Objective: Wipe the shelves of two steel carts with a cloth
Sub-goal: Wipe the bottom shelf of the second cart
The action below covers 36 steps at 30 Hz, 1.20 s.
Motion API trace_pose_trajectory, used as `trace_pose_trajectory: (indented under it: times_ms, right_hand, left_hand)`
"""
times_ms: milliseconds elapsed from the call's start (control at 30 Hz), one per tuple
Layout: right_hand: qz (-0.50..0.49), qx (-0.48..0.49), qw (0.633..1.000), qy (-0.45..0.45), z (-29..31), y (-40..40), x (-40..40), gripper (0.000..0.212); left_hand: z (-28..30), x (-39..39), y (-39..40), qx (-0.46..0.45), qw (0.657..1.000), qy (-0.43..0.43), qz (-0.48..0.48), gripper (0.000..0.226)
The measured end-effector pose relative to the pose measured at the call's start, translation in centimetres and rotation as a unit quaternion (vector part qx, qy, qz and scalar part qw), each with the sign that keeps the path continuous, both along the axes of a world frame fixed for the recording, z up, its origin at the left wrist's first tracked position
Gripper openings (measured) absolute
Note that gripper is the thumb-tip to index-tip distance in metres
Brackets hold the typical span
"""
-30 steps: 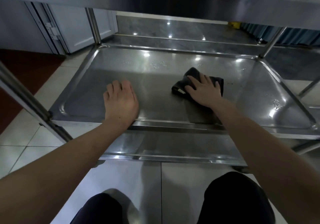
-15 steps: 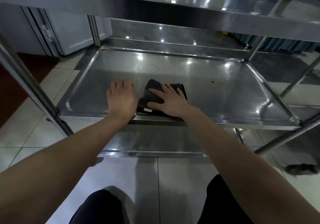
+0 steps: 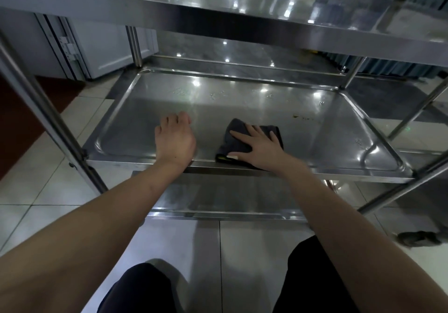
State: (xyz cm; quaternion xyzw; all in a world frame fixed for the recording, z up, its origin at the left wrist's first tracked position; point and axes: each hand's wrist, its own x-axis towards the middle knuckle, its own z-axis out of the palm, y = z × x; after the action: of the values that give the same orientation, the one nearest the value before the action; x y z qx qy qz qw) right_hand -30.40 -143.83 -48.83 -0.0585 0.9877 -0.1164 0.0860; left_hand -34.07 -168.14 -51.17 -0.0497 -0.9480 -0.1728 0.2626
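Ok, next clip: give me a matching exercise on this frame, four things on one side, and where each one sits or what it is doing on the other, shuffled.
Things:
1. left hand
2. right hand
3. dark cloth
4. brown specks

Places or states:
A. lies flat on the middle shelf under spread fingers
B. rests bare on the shelf, near its front edge
C. sit on the steel to the right of the cloth, further back
D. presses down on the cloth with straight fingers

Pairs: 1-B, 2-D, 3-A, 4-C
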Motion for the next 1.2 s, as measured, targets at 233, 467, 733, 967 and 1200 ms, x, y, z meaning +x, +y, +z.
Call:
trace_pose_trajectory:
  times_ms: [233,467,733,967,1200]
  right_hand:
    - [0.044,-0.033,0.998,0.023,-0.1,-4.1,-1.2,0.076]
    - [0.043,-0.041,0.998,0.011,0.4,1.9,0.5,0.071]
    - [0.009,-0.025,1.0,0.016,0.2,9.4,2.1,0.07]
    - [-0.015,-0.008,1.0,0.025,0.9,16.5,3.8,0.067]
    - [0.034,0.038,0.997,0.052,0.5,19.3,4.2,0.073]
  left_hand:
    - [0.4,-0.1,-0.1,-0.045,0.997,-0.002,-0.068,0.023]
    - [1.1,0.3,1.3,-0.103,0.99,-0.012,-0.092,0.028]
    - [2.3,2.1,11.5,-0.037,0.991,-0.011,-0.131,0.017]
    - [2.0,2.7,19.2,-0.035,0.993,-0.05,-0.101,0.019]
    - [0.6,2.7,20.2,-0.091,0.992,-0.025,-0.086,0.017]
